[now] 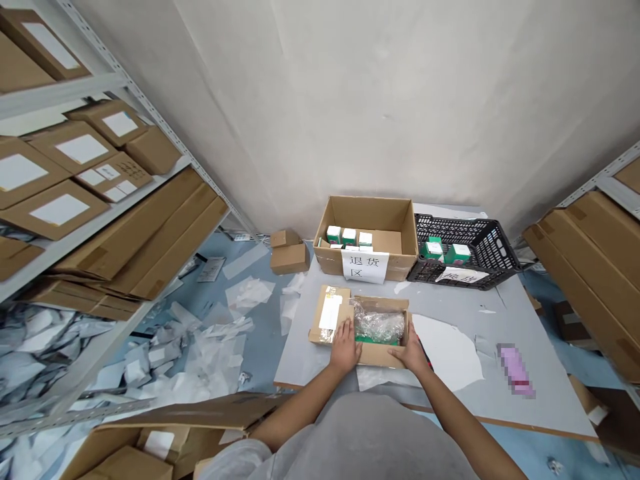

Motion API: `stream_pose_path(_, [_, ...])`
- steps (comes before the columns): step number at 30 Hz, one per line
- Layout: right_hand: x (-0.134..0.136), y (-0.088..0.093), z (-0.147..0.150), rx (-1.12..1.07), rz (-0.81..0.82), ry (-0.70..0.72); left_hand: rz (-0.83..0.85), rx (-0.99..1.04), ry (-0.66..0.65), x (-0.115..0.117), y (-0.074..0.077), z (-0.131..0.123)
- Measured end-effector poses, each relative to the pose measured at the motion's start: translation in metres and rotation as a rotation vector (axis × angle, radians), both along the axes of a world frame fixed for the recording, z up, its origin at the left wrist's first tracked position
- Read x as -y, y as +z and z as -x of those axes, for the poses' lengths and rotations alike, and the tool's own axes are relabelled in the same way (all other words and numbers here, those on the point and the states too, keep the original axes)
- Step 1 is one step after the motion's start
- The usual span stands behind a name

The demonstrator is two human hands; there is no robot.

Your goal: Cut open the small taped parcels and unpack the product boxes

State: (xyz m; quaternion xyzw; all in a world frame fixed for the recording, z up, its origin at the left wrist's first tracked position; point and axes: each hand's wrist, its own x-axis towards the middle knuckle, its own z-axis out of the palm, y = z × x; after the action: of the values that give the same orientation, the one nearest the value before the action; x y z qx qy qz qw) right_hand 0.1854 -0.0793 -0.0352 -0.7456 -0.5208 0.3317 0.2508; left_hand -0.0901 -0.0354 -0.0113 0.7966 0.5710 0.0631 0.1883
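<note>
An open cardboard box [383, 355] sits on the table in front of me, its lid folded out to the left with a white label [329, 312]. Clear plastic wrap [379, 325] fills its upper part, and something green shows beneath. My left hand [345, 348] lies on the lid beside the box's left edge, fingers stretched out and apart. At the opposite end, my right hand [412, 351] grips the right front corner, its thumb on the front wall and its fingers along the side.
Behind stand a larger carton [364, 266] and a black plastic crate [493, 250], both with green-and-white small boxes. A white sheet [447, 350] and a pixelated pink item [516, 371] lie to the right. Shelves with cartons [83, 148] flank the table; scraps litter the floor.
</note>
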Motion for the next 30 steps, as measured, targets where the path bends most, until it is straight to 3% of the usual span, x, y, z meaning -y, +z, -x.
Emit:
stream_pose_path(2, [0.000,0.000,-0.003,0.008,-0.020,-0.014,0.006,0.014,0.009,0.000,0.001,-0.007])
stream_pose_path(6, [-0.004,0.004,-0.001,0.007,0.070,-0.067,-0.012,-0.033,0.266,-0.007,0.002,-0.017])
stream_pose_path(8, [-0.010,0.011,0.003,0.013,0.132,-0.102,-0.018,-0.049,0.316,-0.013,0.003,-0.019])
stream_pose_path(13, [-0.017,0.034,0.005,0.096,0.250,-0.155,-0.027,-0.070,0.256,-0.024,0.000,-0.023])
stream_pose_path(17, [-0.003,0.042,-0.011,0.074,0.134,-0.191,-0.025,-0.062,0.203,-0.021,-0.006,-0.036])
stream_pose_path(24, [0.017,0.029,-0.030,0.007,0.064,-0.282,0.128,0.070,0.172,-0.022,-0.002,-0.055])
stream_pose_path(27, [0.011,0.022,-0.029,-0.022,0.064,-0.228,0.228,0.160,0.225,-0.029,0.003,-0.048])
stream_pose_path(30, [-0.001,0.015,-0.025,-0.014,0.012,-0.120,0.211,0.194,0.217,-0.033,0.007,-0.043])
